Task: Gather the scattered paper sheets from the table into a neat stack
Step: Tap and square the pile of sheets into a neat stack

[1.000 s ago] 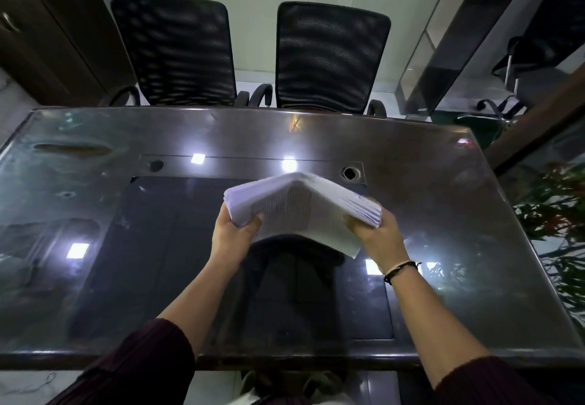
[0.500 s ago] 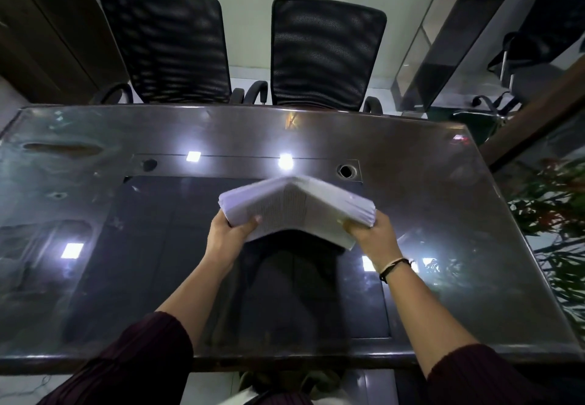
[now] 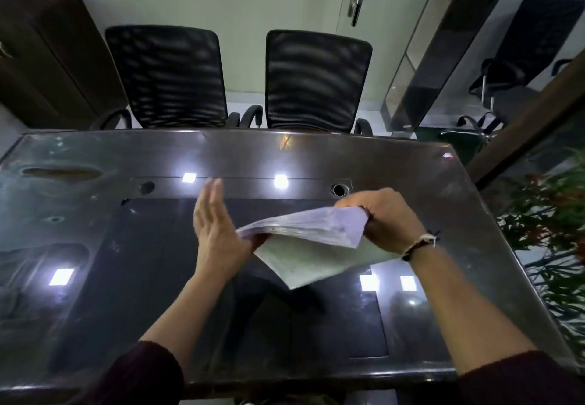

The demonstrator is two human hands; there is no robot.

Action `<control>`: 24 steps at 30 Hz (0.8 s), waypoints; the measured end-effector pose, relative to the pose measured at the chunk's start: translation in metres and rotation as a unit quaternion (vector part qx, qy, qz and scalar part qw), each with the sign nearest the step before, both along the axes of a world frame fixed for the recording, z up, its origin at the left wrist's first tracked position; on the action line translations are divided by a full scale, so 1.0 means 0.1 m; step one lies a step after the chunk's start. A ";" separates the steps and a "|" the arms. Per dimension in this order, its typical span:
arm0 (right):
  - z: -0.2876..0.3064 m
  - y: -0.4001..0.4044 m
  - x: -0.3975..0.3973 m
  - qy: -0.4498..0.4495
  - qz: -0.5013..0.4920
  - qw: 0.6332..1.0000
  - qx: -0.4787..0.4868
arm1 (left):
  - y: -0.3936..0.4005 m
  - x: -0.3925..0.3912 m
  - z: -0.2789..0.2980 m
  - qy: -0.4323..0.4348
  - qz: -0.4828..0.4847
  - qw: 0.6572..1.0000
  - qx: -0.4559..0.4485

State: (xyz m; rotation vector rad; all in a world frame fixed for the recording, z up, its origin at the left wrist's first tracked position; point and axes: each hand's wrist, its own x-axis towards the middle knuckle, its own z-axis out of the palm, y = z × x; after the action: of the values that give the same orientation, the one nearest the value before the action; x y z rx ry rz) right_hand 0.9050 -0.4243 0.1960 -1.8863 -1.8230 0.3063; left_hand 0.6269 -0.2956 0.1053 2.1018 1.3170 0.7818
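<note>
A thick stack of white printed paper sheets (image 3: 304, 230) hangs in the air above the middle of the dark glass table (image 3: 95, 278). My right hand (image 3: 383, 218) is shut on the stack's right end and holds it tilted, with the bottom sheets drooping toward me. At the stack's left edge my left hand (image 3: 215, 230) stands flat and upright, fingers straight and together, its palm against the paper edges. No loose sheets lie on the table in view.
Two black mesh office chairs (image 3: 167, 75) (image 3: 316, 78) stand behind the table's far edge. A dark cabinet (image 3: 38, 66) is at the left and a green plant (image 3: 550, 233) at the right. Two round cable holes (image 3: 338, 189) sit in the table's back strip.
My left hand has let go of the stack's left end and now presses flat against its edge. My right hand has shifted its grip over the right end, and the stack has turned flatter.
</note>
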 end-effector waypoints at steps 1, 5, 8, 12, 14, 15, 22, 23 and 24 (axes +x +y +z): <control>0.19 0.06 -0.02 -0.059 0.006 0.998 -0.016 | 0.04 0.06 0.16 0.011 -0.077 0.996 0.049; 0.74 0.21 -0.11 -0.122 0.045 0.991 -0.040 | -0.05 0.35 0.54 -0.103 -0.163 0.975 -0.113; 0.94 0.09 0.24 0.151 0.049 0.981 -0.111 | -0.06 0.40 0.51 -0.202 -0.074 0.955 -0.205; 0.43 -0.21 0.38 0.453 0.031 0.884 -0.107 | 0.03 0.31 0.45 -0.259 -0.003 0.933 -0.251; 0.06 -0.23 0.13 0.496 -0.025 0.864 -0.080 | 0.01 0.34 0.40 -0.252 -0.007 0.931 -0.262; -0.08 -0.21 -0.02 0.505 -0.066 0.859 -0.053 | -0.02 0.36 0.38 -0.244 -0.006 0.932 -0.268; -0.39 -0.17 -0.35 0.516 -0.119 0.848 0.030 | -0.10 0.31 0.15 -0.209 0.016 0.930 -0.303; -0.44 -0.19 -0.33 0.506 -0.122 0.854 0.022 | -0.12 0.28 0.09 -0.197 0.015 0.929 -0.314; -0.50 -0.21 -0.32 0.503 -0.125 0.855 0.012 | -0.16 0.25 0.04 -0.185 0.012 0.927 -0.327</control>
State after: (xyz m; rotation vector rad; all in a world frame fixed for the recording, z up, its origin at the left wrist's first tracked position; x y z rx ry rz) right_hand 0.8731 -0.4450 0.1460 -1.4457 -0.8502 0.9495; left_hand 0.6522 -0.3120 0.1093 1.3390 1.1812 0.5973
